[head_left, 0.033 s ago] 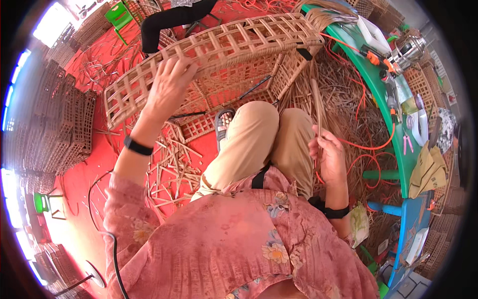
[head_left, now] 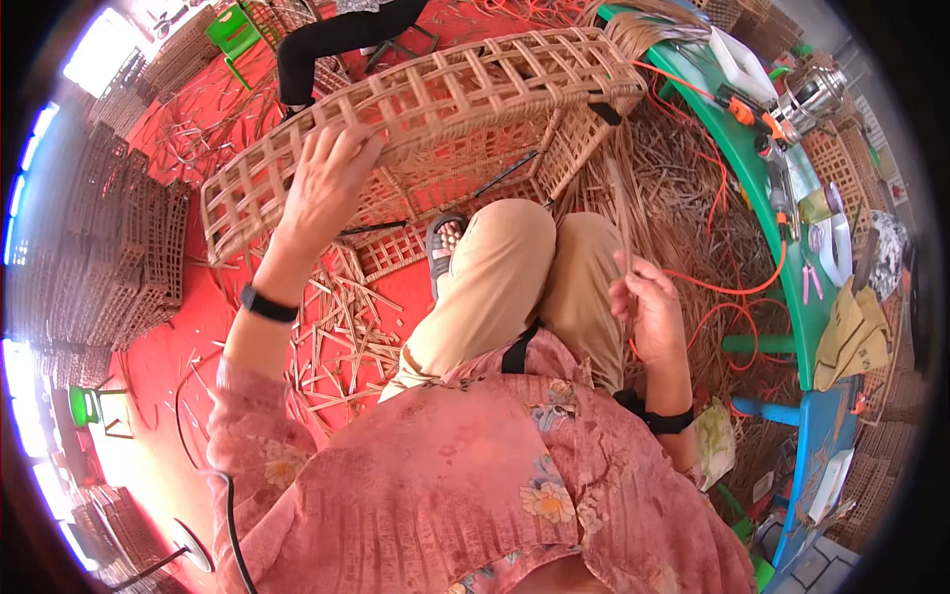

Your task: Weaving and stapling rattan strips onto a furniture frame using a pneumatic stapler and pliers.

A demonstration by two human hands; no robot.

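Note:
A large rectangular wicker basket [head_left: 465, 94], woven in an open lattice, lies tilted in front of my knees. My left hand [head_left: 327, 183] is closed over its near upper edge, left of the middle, with the fingertips partly hidden in the weave. Right of my knees, my right hand [head_left: 648, 309] pinches a long, flat brown weaving strip [head_left: 620, 213] between thumb and fingers. The strip stands nearly upright and passes close to the basket's right end. Dark bands [head_left: 606, 113] show at the basket's corner and inside it.
Cut strip pieces [head_left: 346, 342] litter the red floor [head_left: 223, 327], and long loose strips [head_left: 683, 188] heap at the right. A green table [head_left: 782, 213] bears tools, orange cords and a metal flask [head_left: 813, 97]. Stacked baskets [head_left: 109, 228] rise at left. Another person's dark-clad leg [head_left: 327, 54] is beyond the basket.
The basket's left end has shifted slightly left and down, and my left hand has moved slightly left with it. The strip in my right hand leans a little further left.

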